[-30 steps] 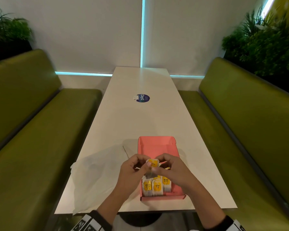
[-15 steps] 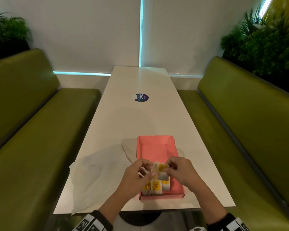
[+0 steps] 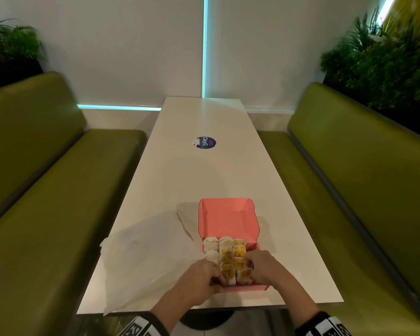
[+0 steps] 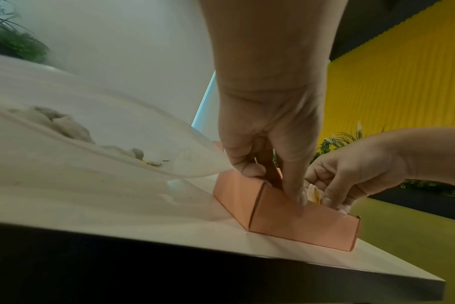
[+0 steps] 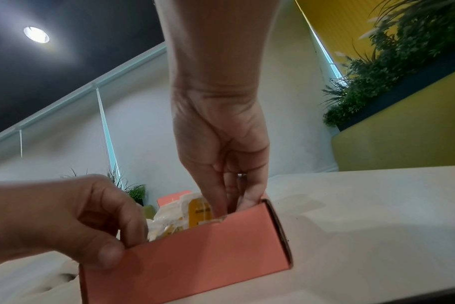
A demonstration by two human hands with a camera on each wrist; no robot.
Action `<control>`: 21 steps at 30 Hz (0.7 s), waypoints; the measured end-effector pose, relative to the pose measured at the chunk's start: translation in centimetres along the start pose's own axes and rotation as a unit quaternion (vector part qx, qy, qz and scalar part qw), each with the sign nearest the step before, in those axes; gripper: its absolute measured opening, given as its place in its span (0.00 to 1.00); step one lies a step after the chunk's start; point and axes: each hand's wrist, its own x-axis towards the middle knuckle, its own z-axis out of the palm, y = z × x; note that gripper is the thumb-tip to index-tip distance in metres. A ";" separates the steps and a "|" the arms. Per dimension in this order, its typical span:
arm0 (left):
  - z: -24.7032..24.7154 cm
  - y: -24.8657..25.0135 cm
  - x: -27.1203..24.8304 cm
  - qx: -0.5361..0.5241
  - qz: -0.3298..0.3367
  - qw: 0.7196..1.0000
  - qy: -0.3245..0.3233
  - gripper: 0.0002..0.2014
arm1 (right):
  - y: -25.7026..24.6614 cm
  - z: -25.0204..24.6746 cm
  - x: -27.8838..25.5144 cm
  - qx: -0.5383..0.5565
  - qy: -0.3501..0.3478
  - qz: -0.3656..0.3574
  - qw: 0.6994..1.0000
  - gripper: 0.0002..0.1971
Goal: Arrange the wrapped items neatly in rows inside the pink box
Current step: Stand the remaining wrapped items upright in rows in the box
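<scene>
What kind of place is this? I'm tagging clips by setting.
Probably a café or canteen booth: a long white table runs between two green padded benches, with plants behind the seat backs.

The pink matt cardboard box [image 3: 228, 219] had smooth, creased walls. The small items in crinkly translucent wrappers with yellow labels [image 3: 238, 251] looked slightly glossy. The white tabletop [image 3: 204, 175] was smooth with a faint sheen. A thin translucent plastic bag [image 3: 141, 258] lay wrinkled. The olive-green bench seats [image 3: 46, 214] looked like smooth leatherette.
</scene>
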 end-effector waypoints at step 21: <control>1.0 -0.8 0.3 0.028 -0.006 1.000 0.004 0.10 | -0.9 1.7 0.6 0.057 0.126 0.065 0.988 0.12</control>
